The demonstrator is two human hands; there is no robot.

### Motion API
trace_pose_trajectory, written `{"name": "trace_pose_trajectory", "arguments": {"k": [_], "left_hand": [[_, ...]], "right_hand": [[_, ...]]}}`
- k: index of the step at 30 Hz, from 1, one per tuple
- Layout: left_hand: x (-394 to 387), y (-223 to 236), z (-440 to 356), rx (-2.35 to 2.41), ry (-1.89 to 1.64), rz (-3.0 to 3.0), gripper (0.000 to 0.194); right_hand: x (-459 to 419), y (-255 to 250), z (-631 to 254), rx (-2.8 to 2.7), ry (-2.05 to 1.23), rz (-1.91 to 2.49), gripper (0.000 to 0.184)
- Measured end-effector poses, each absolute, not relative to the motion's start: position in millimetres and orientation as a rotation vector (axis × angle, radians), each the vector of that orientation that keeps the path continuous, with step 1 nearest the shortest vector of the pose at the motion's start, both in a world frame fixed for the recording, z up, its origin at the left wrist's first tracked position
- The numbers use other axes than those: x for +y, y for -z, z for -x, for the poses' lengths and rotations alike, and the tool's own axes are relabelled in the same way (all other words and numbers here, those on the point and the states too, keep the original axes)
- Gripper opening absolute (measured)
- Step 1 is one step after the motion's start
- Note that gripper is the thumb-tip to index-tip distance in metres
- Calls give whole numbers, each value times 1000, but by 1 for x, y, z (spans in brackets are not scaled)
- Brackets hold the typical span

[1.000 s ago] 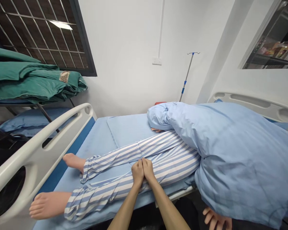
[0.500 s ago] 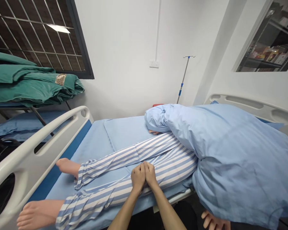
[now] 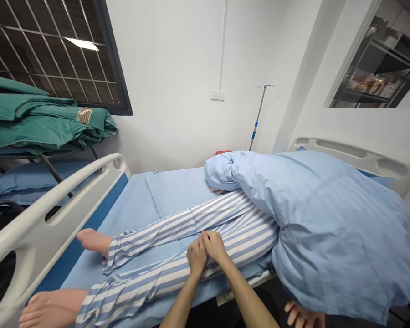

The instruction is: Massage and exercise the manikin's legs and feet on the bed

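Observation:
My left hand (image 3: pixel 196 256) and my right hand (image 3: pixel 214 246) rest side by side on the near leg of striped blue-and-white pyjama trousers (image 3: pixel 177 269), their fingertips touching. The trousers are worn by a figure lying on a hospital bed, with smooth, manikin-like bare feet (image 3: pixel 94 242) toward the lower left. A light blue quilt (image 3: pixel 331 228) covers the upper body. A small hand (image 3: pixel 217 191) shows at the quilt's far edge. Another hand (image 3: pixel 304 314) shows below the quilt at the lower right, and I cannot tell whose it is.
A white bed rail (image 3: pixel 54 214) runs along the left side, and a white headboard (image 3: pixel 355 159) stands at the right. Behind are a drip stand (image 3: pixel 258 118) and a barred window (image 3: pixel 51 54). Green folded cloth (image 3: pixel 37 118) lies on a neighbouring rack.
The whole view has shifted slightly left and down with my head. My right hand has slid a little further onto the leg, toward my left hand's fingertips.

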State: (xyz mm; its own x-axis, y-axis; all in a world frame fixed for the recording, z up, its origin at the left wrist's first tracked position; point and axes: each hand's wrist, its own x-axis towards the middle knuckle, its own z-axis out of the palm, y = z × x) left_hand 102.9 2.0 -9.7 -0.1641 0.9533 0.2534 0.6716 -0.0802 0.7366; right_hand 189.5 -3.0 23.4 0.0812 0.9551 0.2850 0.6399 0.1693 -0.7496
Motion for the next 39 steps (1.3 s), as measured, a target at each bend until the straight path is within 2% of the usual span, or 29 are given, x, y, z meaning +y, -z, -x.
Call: {"name": "trace_pose_trajectory", "arguments": {"k": [6, 16, 24, 32, 39], "left_hand": [[-4, 5, -102, 1698, -1121, -1688, 44], [0, -17, -135, 1536, -1347, -1397, 47], [-6, 0, -143, 1599, -1253, -1541, 42], [-4, 2, -141, 1596, -1213, -1559, 44], [-7, -16, -150, 1573, -1198, -1529, 41]], "right_hand": [[-12, -5, -198, -1725, -355, 1709, 46], [-3, 5, -211, -1284, -633, 1327, 54], [-1, -2, -211, -1211, -660, 1321, 55], [-6, -20, -222, -1545, -466, 1512, 47], [-9, -5, -226, -1330, -536, 1430, 51]]}}
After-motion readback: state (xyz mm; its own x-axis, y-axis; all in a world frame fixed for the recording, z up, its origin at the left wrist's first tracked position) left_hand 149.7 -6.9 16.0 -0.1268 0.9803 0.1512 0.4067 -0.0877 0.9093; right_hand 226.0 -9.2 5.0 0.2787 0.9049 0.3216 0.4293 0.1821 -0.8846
